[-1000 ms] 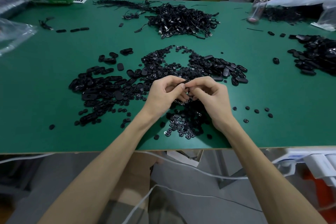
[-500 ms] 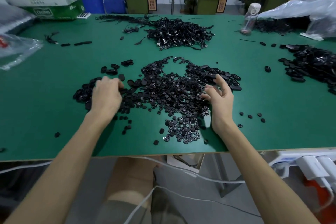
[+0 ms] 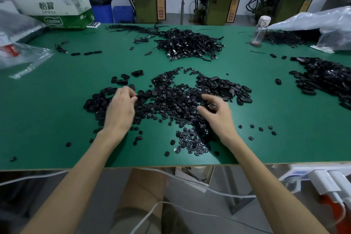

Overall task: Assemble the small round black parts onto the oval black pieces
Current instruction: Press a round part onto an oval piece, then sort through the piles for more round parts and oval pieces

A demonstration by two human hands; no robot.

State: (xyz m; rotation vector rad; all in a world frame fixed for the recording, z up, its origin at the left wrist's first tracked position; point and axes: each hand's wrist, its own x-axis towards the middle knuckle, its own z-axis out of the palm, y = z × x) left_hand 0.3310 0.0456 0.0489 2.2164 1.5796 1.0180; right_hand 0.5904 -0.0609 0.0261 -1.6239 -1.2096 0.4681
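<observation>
Fingers (image 3: 128, 91) of L hand (image 3: 120, 109) curl onto oval black pieces (image 3: 98, 100), centre-left; grip unclear. R hand (image 3: 218, 113) curls round a small round black part (image 3: 211, 106) above round-parts heap (image 3: 174, 100), mid desk (image 3: 57, 119). Cable pile (image 3: 190, 43) upper centre.

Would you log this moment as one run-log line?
phase: picking | left hand: on oval pieces | right hand: on round parts | grips: unclear
</observation>
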